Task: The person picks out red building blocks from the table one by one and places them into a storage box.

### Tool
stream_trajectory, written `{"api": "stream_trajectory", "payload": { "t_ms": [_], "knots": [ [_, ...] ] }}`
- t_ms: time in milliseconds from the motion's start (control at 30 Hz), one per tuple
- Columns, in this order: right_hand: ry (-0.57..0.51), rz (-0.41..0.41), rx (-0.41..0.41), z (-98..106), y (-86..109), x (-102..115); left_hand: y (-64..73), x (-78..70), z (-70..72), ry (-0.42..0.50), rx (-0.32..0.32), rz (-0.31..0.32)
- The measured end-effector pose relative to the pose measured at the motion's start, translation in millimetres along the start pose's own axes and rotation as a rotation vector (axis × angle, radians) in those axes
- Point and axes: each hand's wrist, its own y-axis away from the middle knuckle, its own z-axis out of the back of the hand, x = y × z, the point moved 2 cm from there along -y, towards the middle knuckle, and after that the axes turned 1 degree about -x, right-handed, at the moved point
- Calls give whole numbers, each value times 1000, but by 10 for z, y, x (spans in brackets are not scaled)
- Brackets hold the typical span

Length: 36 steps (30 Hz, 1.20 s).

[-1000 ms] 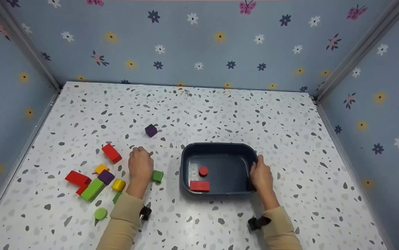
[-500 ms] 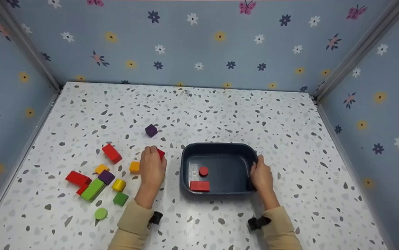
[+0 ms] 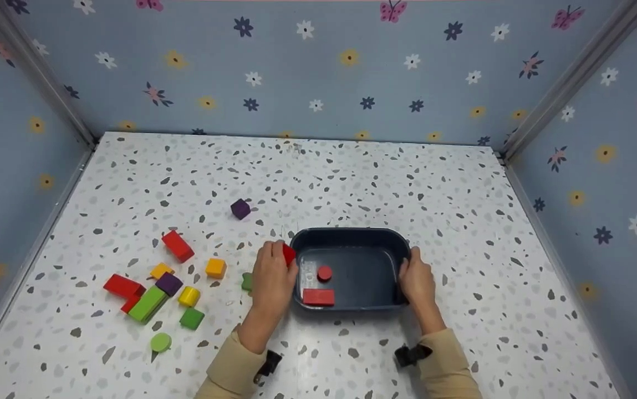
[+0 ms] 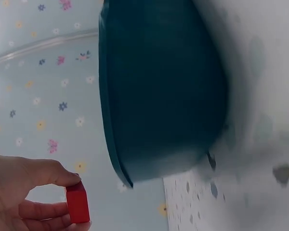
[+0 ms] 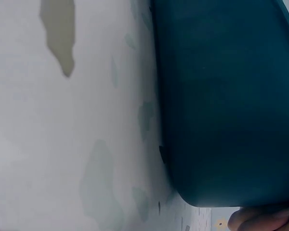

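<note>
My left hand (image 3: 274, 277) pinches a red block (image 4: 77, 203) between thumb and fingers, just off the left rim of a dark blue plastic bin (image 3: 351, 308). In the left wrist view the block is apart from the bin's wall. My right hand (image 3: 419, 277) grips the bin's right rim; only some fingers (image 5: 260, 219) show in the right wrist view. Inside the bin lie a small red cylinder (image 3: 324, 273) and a red rectangular block (image 3: 318, 297). A green block (image 3: 246, 281) is partly hidden behind my left hand.
Left of the bin lie several loose blocks, among them a red one (image 3: 178, 246), an orange cube (image 3: 215, 268), a yellow cylinder (image 3: 189, 296), a long green block (image 3: 148, 303) and a green cube (image 3: 192, 318). Farther back sits a purple cube (image 3: 240, 209). Patterned walls (image 3: 318, 66) enclose the table.
My left hand has picked up the red block and carried it rightward to the bin's left rim, uncovering the orange cube. My right hand and the bin have stayed put.
</note>
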Motion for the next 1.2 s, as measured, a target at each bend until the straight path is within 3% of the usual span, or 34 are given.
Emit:
{"api": "stream_trajectory", "payload": {
  "t_ms": [133,233,633,867,1200],
  "knots": [
    [-6,1,6,-1,-2,0,66,-127,-81,49,-29,-83],
    [-12,-8,24,-6,-5,-4,110,-203,-150,92,-13,-127],
    [-10,-33,33,-16,-11,-15,220,-387,-495,174,168,-241],
    [-12,-42,27,-18,-5,-14,221,-415,-652,159,318,-247],
    [-1,-5,15,-7,-7,-3,193,-412,-766,129,448,-275]
  ]
}}
